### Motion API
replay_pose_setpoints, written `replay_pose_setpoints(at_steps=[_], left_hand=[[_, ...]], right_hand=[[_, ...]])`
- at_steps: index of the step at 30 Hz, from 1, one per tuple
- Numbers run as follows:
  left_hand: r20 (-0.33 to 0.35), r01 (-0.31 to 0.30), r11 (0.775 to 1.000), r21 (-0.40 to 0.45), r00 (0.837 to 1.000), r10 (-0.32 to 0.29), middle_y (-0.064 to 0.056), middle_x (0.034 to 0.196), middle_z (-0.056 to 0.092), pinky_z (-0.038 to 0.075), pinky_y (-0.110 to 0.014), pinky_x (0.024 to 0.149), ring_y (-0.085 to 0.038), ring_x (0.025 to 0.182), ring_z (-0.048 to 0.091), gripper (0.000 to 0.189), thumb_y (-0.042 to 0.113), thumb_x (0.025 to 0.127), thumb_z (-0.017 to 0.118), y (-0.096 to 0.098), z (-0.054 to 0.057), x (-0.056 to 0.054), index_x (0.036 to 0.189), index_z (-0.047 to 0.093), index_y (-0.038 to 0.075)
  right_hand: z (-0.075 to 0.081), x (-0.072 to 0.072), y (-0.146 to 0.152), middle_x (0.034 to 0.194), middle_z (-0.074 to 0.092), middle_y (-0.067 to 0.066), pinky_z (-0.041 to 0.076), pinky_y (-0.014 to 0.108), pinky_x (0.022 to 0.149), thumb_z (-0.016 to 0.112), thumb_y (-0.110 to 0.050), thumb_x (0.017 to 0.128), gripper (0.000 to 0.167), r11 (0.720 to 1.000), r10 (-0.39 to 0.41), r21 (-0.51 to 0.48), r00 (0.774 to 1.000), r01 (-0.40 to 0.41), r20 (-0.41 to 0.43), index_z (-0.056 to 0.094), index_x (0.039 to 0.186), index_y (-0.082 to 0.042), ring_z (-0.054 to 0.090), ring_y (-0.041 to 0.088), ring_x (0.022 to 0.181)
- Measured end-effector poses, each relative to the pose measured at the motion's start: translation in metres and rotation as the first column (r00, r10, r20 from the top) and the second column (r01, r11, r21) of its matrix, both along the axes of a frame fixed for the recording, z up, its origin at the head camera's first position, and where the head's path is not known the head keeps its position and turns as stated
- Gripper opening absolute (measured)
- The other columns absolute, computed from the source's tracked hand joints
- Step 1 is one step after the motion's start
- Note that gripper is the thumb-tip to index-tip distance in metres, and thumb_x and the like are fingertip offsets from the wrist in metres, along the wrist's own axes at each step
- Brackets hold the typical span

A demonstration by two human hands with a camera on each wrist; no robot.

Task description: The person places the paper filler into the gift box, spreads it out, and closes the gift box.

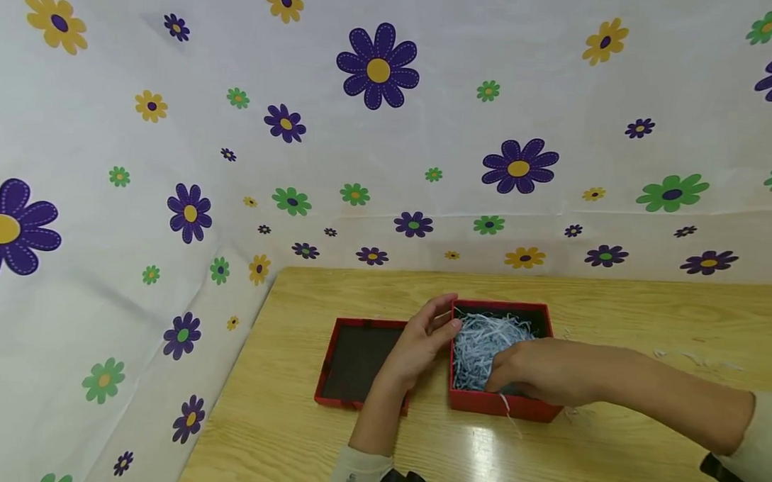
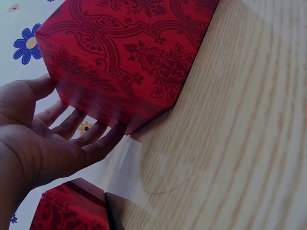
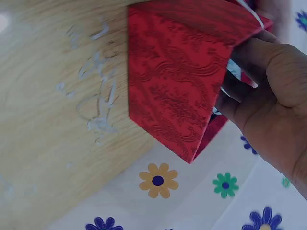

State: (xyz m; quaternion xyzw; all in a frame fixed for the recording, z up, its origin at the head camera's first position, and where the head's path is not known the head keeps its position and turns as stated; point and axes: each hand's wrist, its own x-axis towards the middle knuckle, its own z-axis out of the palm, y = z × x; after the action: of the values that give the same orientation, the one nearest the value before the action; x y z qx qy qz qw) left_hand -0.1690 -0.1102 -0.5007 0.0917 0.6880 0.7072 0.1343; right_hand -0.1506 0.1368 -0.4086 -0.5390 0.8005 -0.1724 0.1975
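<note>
A red patterned box point(image 1: 501, 404) stands on the table without a lid, filled with pale blue shredded paper point(image 1: 484, 344). At the box's left side my left hand point(image 1: 423, 341) touches the wall, its fingers spread; the left wrist view shows the fingertips along the red box side point(image 2: 129, 57). My right hand point(image 1: 541, 370) reaches over the box's right side into the front part of the shredded paper. In the right wrist view the right hand's bent fingers point(image 3: 235, 91) pass inside the rim, and their tips are hidden.
A shallow red lid point(image 1: 356, 360) with a dark inside lies left of the box, partly behind the left forearm. Loose paper shreds point(image 3: 100, 96) are scattered on the wooden table point(image 1: 277, 436) to the box's right. Flower-printed sheeting point(image 1: 389, 163) borders the table behind and at left.
</note>
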Motion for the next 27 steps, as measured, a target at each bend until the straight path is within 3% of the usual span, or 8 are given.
replay_pose_setpoints(at_steps=[4, 7, 14, 17, 20, 27], left_hand=[[-0.008, 0.001, 1.0, -0.004, 1.0, -0.001, -0.004, 0.162, 0.046, 0.045, -0.047, 0.117, -0.033, 0.15, 0.043, 0.052, 0.021, 0.108, 0.064, 0.001, 0.001, -0.001, 0.158, 0.05, 0.018], [-0.007, 0.003, 1.0, -0.005, 1.0, -0.003, -0.004, 0.162, 0.046, 0.046, -0.047, 0.116, -0.033, 0.15, 0.043, 0.052, 0.021, 0.108, 0.064, 0.003, 0.002, -0.002, 0.158, 0.05, 0.017], [-0.007, -0.002, 1.0, -0.012, 1.0, 0.001, -0.006, 0.161, 0.047, 0.046, -0.047, 0.116, -0.034, 0.149, 0.043, 0.052, 0.022, 0.108, 0.064, 0.006, 0.001, -0.002, 0.158, 0.05, 0.016], [-0.01, 0.001, 1.0, -0.011, 1.0, -0.001, -0.006, 0.161, 0.047, 0.046, -0.047, 0.116, -0.034, 0.15, 0.042, 0.051, 0.022, 0.109, 0.063, 0.006, 0.001, -0.001, 0.158, 0.05, 0.016], [-0.004, 0.0, 1.0, -0.012, 1.0, 0.0, -0.005, 0.162, 0.046, 0.045, -0.047, 0.117, -0.033, 0.151, 0.042, 0.051, 0.021, 0.109, 0.062, 0.005, 0.001, 0.0, 0.158, 0.049, 0.018], [0.008, -0.015, 1.0, -0.018, 1.0, 0.015, -0.005, 0.162, 0.045, 0.044, -0.05, 0.118, -0.033, 0.151, 0.041, 0.051, 0.021, 0.108, 0.063, 0.002, 0.004, 0.002, 0.158, 0.05, 0.021]], right_hand=[[-0.006, -0.006, -0.008, 0.097, 0.068, -0.012, 0.058, 0.022, 0.076, 0.075, -0.001, 0.095, 0.023, 0.998, 0.054, 0.042, 0.993, -0.05, -0.105, 0.08, 0.104, -0.022, 0.064, 0.002, 0.087], [-0.011, -0.013, -0.014, 0.096, 0.068, -0.008, 0.059, 0.023, 0.076, 0.08, -0.006, 0.093, 0.017, 0.994, 0.042, 0.102, 0.989, -0.028, -0.144, 0.081, 0.104, -0.019, 0.065, 0.005, 0.085], [-0.022, -0.025, -0.021, 0.117, 0.074, 0.007, 0.061, 0.043, 0.092, 0.087, -0.011, 0.087, 0.033, 0.967, -0.123, 0.211, 0.986, 0.146, -0.115, 0.078, 0.119, -0.013, 0.071, 0.025, 0.106], [-0.022, -0.025, -0.02, 0.129, 0.072, 0.012, 0.057, 0.051, 0.1, 0.087, -0.016, 0.088, 0.038, 0.959, -0.158, 0.221, 0.983, 0.175, -0.094, 0.076, 0.124, -0.013, 0.068, 0.034, 0.12], [-0.015, -0.024, -0.017, 0.127, 0.072, 0.006, 0.058, 0.048, 0.1, 0.086, -0.019, 0.09, 0.037, 0.965, -0.158, 0.204, 0.986, 0.166, -0.056, 0.076, 0.126, -0.015, 0.068, 0.029, 0.119], [0.02, -0.031, -0.001, 0.121, 0.073, -0.009, 0.059, 0.039, 0.097, 0.083, -0.015, 0.093, 0.031, 0.989, -0.13, 0.074, 0.991, 0.127, 0.036, 0.078, 0.123, -0.02, 0.067, 0.019, 0.116]])
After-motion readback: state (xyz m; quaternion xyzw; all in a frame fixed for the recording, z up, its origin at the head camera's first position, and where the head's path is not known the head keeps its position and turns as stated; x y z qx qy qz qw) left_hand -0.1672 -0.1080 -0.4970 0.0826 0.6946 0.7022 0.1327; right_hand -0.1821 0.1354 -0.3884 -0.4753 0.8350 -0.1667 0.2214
